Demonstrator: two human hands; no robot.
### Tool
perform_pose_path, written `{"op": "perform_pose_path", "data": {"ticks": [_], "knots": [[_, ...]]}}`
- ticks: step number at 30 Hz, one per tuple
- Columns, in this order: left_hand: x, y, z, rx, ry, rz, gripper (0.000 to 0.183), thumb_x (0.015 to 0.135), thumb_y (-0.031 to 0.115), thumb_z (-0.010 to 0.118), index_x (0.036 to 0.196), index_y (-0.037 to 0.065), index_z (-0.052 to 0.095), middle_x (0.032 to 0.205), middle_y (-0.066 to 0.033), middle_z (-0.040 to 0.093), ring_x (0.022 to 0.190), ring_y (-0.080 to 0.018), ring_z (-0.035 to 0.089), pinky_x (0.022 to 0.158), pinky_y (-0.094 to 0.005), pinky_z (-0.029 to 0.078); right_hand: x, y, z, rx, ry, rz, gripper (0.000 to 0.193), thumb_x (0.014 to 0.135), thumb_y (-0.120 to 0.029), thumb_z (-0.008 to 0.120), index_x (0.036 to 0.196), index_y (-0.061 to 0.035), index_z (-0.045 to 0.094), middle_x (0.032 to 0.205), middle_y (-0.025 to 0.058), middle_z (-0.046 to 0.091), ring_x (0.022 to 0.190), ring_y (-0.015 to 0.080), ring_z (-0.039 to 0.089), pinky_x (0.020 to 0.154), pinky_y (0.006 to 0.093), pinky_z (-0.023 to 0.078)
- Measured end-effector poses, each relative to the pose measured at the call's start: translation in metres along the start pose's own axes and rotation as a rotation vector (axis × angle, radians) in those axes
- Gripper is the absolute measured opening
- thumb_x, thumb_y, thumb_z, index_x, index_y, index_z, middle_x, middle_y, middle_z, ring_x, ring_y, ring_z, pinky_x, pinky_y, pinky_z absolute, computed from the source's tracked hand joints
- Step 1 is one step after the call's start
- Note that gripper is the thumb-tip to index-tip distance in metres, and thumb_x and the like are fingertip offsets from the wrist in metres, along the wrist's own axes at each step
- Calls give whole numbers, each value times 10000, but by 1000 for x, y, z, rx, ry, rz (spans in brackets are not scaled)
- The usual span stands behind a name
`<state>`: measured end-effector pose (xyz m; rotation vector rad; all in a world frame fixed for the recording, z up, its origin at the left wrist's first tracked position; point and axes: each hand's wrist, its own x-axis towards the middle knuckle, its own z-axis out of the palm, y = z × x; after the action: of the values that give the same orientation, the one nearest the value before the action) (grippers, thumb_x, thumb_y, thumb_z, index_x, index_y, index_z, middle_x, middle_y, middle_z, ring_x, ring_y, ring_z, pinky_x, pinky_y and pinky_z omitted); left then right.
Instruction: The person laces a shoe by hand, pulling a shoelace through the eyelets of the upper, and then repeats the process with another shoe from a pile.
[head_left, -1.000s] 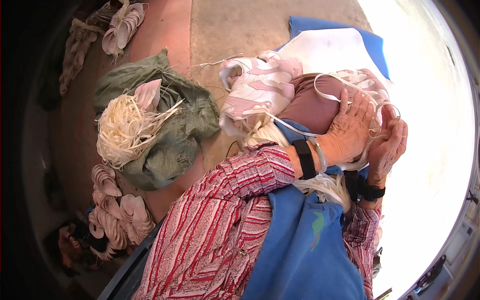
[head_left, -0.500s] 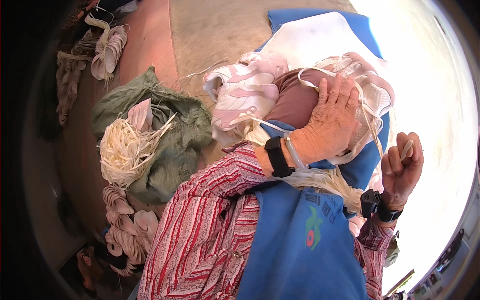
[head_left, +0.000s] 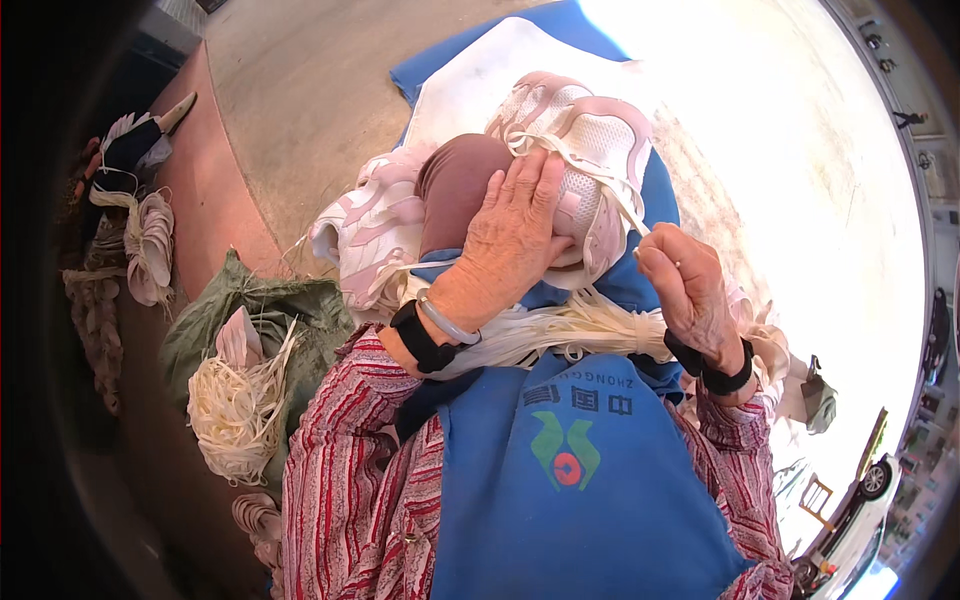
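Note:
A white mesh shoe upper with pink overlays lies over my knee, in a stack with another. My left hand rests flat on its near side, fingers stretched out and pressing it down. An off-white shoelace loops at the upper's eyelets and runs toward my right hand, whose fingers are closed in a pinch on the lace's end. More pink and white uppers sit left of my knee. Across my lap, on a blue apron, stretches a bundle of loose off-white laces.
At the left, a green woven sack has a tangled heap of laces on it. Strings of stacked shoe pieces are farther left. A white sheet lies over blue cloth beyond my knee. A car stands at the far right.
My right hand has moved from well right of the upper to closer beside it, pinching the lace. My left hand stays flat on the upper. The view has turned, shifting everything leftward.

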<state>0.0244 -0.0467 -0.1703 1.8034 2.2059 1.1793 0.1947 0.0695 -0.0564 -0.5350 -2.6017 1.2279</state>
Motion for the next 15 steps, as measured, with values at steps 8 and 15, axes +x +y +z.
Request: {"op": "perform_pose_path", "data": {"ticks": [8,15], "knots": [[24,-5,24,252,26,-60,854,770,261,705,1406,-88,254,1388,-334,338,1320,-469,324,1114,-567,218,50,55,26,-330,-123,-170,167,927,-175,524,847,-29,537,750,153,566,701,369,580,594,422,471],[27,-7,2,158,-40,-66,1059,611,234,843,1429,-50,232,1406,-280,336,1352,-407,317,1103,-602,215,69,61,35,-369,-227,-203,166,896,-189,542,818,-47,511,783,129,582,714,354,605,597,440,484]]}}
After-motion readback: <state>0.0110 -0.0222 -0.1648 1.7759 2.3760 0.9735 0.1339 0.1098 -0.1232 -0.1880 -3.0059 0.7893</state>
